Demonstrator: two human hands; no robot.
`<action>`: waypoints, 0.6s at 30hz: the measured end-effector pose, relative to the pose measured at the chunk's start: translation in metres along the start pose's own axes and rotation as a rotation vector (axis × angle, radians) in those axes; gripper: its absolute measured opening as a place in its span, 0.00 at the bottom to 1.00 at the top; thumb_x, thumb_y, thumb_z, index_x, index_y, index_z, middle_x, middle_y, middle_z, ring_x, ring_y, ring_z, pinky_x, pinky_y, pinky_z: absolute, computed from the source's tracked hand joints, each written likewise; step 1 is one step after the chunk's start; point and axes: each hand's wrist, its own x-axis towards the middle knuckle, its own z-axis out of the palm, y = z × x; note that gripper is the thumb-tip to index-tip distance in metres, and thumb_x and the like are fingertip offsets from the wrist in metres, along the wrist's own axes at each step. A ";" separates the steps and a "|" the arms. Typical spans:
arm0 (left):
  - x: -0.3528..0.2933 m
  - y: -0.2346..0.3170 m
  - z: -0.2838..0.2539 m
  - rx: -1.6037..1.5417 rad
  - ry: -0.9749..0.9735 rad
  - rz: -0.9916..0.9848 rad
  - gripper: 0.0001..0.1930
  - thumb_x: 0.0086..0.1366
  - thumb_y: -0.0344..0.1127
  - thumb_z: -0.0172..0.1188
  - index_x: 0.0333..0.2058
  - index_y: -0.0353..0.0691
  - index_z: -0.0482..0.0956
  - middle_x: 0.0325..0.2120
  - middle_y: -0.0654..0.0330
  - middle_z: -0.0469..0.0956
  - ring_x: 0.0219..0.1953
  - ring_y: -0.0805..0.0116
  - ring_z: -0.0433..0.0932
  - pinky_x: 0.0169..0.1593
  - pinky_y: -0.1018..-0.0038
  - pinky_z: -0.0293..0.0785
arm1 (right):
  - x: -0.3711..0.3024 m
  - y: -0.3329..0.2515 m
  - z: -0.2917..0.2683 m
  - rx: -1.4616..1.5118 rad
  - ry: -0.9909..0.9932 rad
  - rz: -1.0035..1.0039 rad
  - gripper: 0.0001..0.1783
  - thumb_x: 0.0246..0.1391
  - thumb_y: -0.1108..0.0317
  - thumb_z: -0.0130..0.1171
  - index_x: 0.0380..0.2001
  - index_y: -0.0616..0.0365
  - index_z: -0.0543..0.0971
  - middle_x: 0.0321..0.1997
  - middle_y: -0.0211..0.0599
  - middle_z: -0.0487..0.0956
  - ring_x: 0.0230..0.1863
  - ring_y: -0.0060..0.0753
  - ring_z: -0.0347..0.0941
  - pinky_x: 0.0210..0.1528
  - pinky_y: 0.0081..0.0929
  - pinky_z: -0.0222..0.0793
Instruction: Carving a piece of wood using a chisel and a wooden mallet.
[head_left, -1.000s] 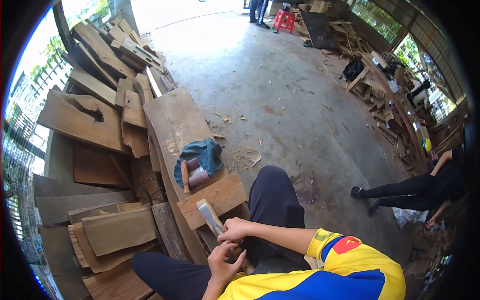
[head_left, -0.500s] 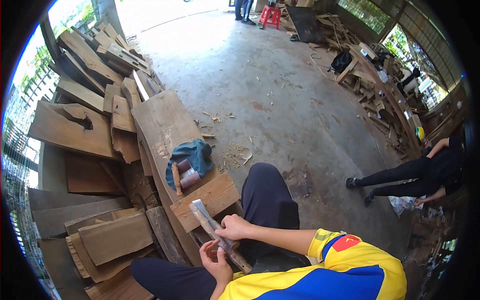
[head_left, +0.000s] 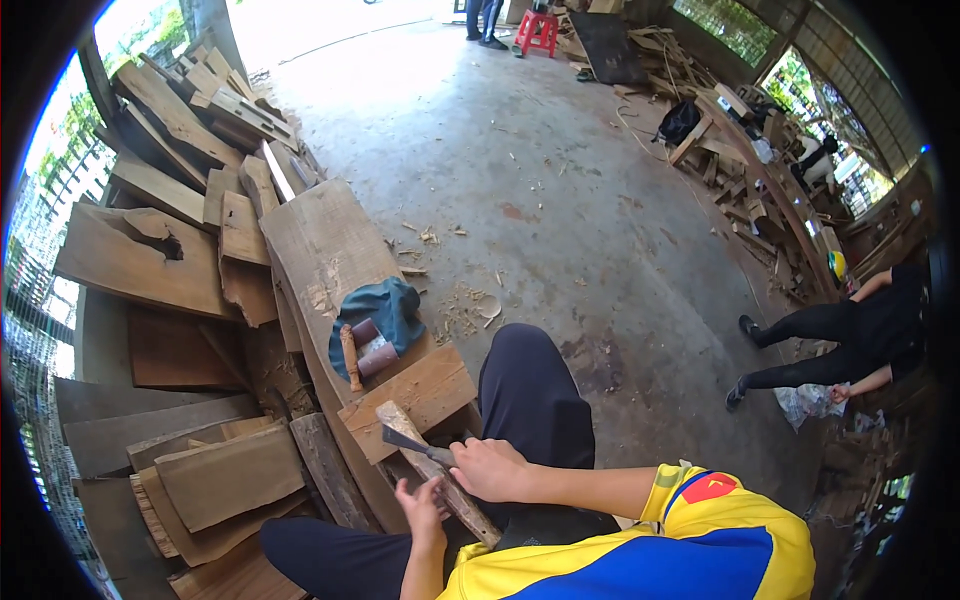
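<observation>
Presently, right grip: closed with little gap on a chisel; the hand covers the handle, so its shape cannot be told.
Left grip: loosely open, fingers parted and half curled beside a wooden strip; I cannot tell whether the fingertips touch it.
Chisel's place: the bare metal blade slants across the strip toward its upper end, the tip pointing left; whether it touches the wood is unclear.
Strip's place: aslant in front of the body, upper end over a short board, lower end near the lap.
Chisel's handling: probably stiff and fairly heavy for its size, the metal slick if damp; safest held by the handle or the shank behind the blade, skin clear of the tip.
Strip's handling: likely rigid and light enough for one hand, its rough face giving good friction, though splinters are possible; best held along the sides of the lower half, away from the blade.
Worktop: a long plank under the short board, bearing a teal cloth, a turned wooden piece and a reddish-brown roll.
Floor: pale shavings scattered beside the plank.
</observation>
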 end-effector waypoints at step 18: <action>-0.175 0.290 0.022 0.372 -0.028 1.956 0.44 0.57 0.63 0.57 0.63 0.38 0.60 0.65 0.50 0.58 0.65 0.56 0.61 0.65 0.55 0.58 | 0.017 -0.015 0.032 0.085 -0.128 0.109 0.50 0.49 0.44 0.61 0.63 0.69 0.54 0.43 0.62 0.75 0.43 0.59 0.76 0.45 0.45 0.74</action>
